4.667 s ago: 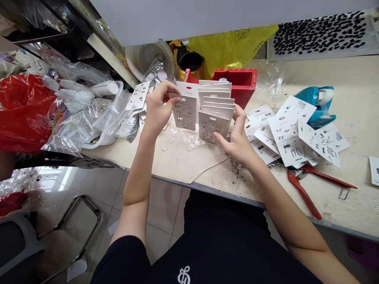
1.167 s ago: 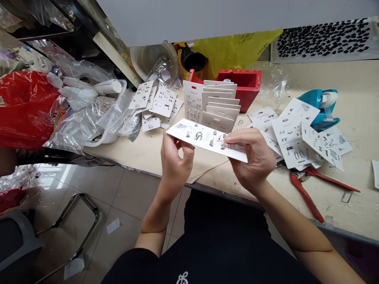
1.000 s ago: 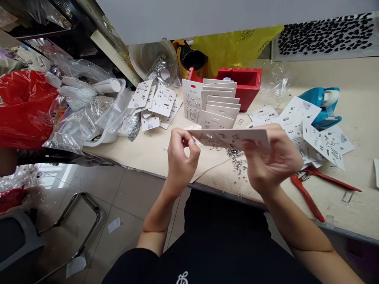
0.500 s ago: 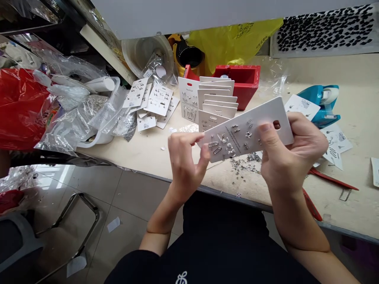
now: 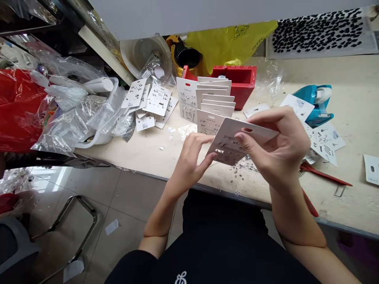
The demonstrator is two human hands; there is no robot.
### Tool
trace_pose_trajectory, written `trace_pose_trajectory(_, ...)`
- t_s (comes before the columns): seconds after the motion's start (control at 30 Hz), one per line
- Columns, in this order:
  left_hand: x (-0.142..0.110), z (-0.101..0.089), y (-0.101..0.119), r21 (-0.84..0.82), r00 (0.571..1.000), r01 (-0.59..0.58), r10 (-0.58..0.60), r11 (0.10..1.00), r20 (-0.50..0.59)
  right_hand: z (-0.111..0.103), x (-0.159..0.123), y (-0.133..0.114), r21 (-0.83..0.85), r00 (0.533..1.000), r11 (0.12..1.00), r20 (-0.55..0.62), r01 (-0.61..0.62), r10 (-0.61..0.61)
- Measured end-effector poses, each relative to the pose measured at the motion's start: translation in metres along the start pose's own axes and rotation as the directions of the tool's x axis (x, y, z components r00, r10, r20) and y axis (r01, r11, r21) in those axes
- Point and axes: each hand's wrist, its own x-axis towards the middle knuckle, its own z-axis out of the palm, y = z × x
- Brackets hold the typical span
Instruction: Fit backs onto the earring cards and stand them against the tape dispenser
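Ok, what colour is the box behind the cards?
The box is red, best seen in the head view.

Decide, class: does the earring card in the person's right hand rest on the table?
No, the right hand holds the earring card up above the table, not touching it.

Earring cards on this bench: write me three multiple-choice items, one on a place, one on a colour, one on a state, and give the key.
1. Where is the teal tape dispenser?
A. On the floor
B. On the bench, right of the upright cards
C. Under the bench

2. What colour are the handles of the pliers?
A. Blue
B. Yellow
C. Red

3. What state is the card in the right hand in?
A. Lying flat on the bench
B. Raised off the bench
C. Standing in the row

1: B, the dispenser sits on the bench top.
2: C, the long handles show red.
3: B, the fingers lift it above the scattered metal backs.
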Motion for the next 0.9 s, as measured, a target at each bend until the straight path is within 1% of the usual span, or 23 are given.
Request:
trace_pose_trajectory(0.1, 0.001, -0.001, -0.002, -0.129, 0.989, -0.025, 0.006, 0.991, -0.145, 0.004, -0.003, 0.003, 0.063, 0.995, 0.997, 0.095, 0.035, -0.041)
trace_pose_trajectory(0.17, 0.001, -0.005, -0.013, -0.183, 0.981, 0.018, -0.053, 0.983, -0.189, 0.005, -0.004, 0.007, 0.126, 0.99, 0.991, 0.127, 0.044, -0.06)
trace_pose_trajectory(0.23, 0.001, -0.015, -0.032, -0.248, 0.963, 0.112, -0.166, 0.962, -0.21, 0.005, -0.003, 0.01, 0.159, 0.995, 0.987, 0.096, 0.019, -0.035)
trace_pose_trajectory(0.3, 0.005, -0.03, -0.056, -0.306, 0.923, 0.223, -0.302, 0.925, -0.24, 0.003, -0.002, 0.013, 0.146, 0.999, 0.989, 0.019, -0.03, 0.028)
trace_pose_trajectory(0.33, 0.008, -0.037, -0.068, -0.289, 0.903, 0.266, -0.342, 0.92, -0.259, 0.002, -0.001, 0.015, 0.131, 0.998, 0.99, -0.023, -0.059, 0.062)
trace_pose_trajectory(0.37, 0.013, -0.045, -0.08, -0.242, 0.892, 0.306, -0.366, 0.921, -0.266, 0.001, -0.001, 0.016, 0.12, 0.994, 0.989, -0.058, -0.085, 0.093)
trace_pose_trajectory(0.43, 0.028, -0.056, -0.104, -0.161, 0.898, 0.354, -0.383, 0.921, -0.219, 0.001, 0.0, 0.02, 0.107, 0.986, 0.986, -0.092, -0.126, 0.136)
trace_pose_trajectory(0.47, 0.036, -0.059, -0.114, -0.147, 0.902, 0.367, -0.39, 0.919, -0.185, 0.001, 0.0, 0.021, 0.104, 0.985, 0.985, -0.092, -0.137, 0.146)
trace_pose_trajectory(0.53, 0.053, -0.057, -0.133, -0.166, 0.909, 0.378, -0.399, 0.911, -0.123, 0.002, -0.001, 0.024, 0.096, 0.985, 0.984, -0.073, -0.151, 0.158)
trace_pose_trajectory(0.6, 0.067, -0.049, -0.146, -0.206, 0.907, 0.39, -0.413, 0.897, -0.079, 0.003, -0.001, 0.027, 0.076, 0.984, 0.983, -0.053, -0.169, 0.173)
trace_pose_trajectory(0.7, 0.076, -0.031, -0.156, -0.217, 0.903, 0.407, -0.427, 0.887, -0.05, 0.002, -0.002, 0.029, 0.043, 0.978, 0.978, -0.032, -0.203, 0.204)
trace_pose_trajectory(0.8, 0.074, -0.022, -0.155, -0.195, 0.897, 0.421, -0.438, 0.886, -0.056, 0.002, -0.002, 0.03, 0.036, 0.975, 0.975, -0.014, -0.22, 0.221)
trace_pose_trajectory(0.87, 0.069, -0.027, -0.152, -0.158, 0.89, 0.427, -0.444, 0.891, -0.101, 0.002, -0.002, 0.031, 0.041, 0.975, 0.974, -0.003, -0.223, 0.223)
trace_pose_trajectory(0.9, 0.068, -0.033, -0.15, -0.114, 0.884, 0.429, -0.443, 0.896, -0.148, 0.003, -0.003, 0.031, 0.044, 0.975, 0.974, 0.002, -0.224, 0.224)
